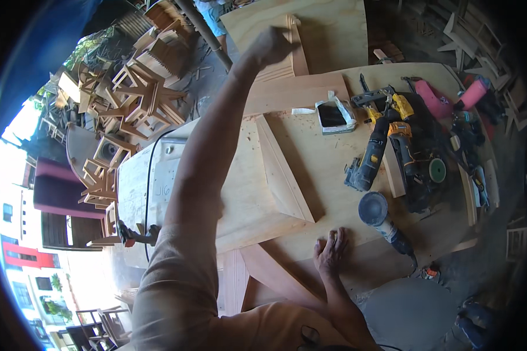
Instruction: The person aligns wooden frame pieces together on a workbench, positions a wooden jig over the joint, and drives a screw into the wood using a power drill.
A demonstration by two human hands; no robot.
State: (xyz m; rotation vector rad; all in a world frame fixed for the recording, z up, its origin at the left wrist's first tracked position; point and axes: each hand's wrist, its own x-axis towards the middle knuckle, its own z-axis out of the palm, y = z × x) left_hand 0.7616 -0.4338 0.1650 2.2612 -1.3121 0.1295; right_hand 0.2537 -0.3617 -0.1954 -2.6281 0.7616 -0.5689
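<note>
Pale narrow wooden strip [299,60]: at the far side of the scene, against a large light plywood sheet [336,35]; whether it lies flat or leans, I cannot tell.
Left hand [273,48]: at the end of an outstretched arm, fingers bent over the strip's upper part; blur hides whether they pinch it or only pass above it.
Right hand [331,253]: palm down near the close edge of the broad plywood worktop [329,196], fingers slightly spread, holding nothing.
Middle of the worktop: a long tapered light-wood piece [284,175], between the left forearm and the tools.
Tool side: a black-and-yellow jigsaw [369,155], an orange-and-black power tool [400,140] and a grey sander with a round pad [373,208], crowded together on the right.
Strip risk: with the arm stretched so far, a weak fingertip hold could let the strip slip or swing.
Forearm risk: a low sweep back could catch the tapered piece and shift it.
Sander risk: its tail points toward the near edge, so a tug or bump there could drag it off.
</note>
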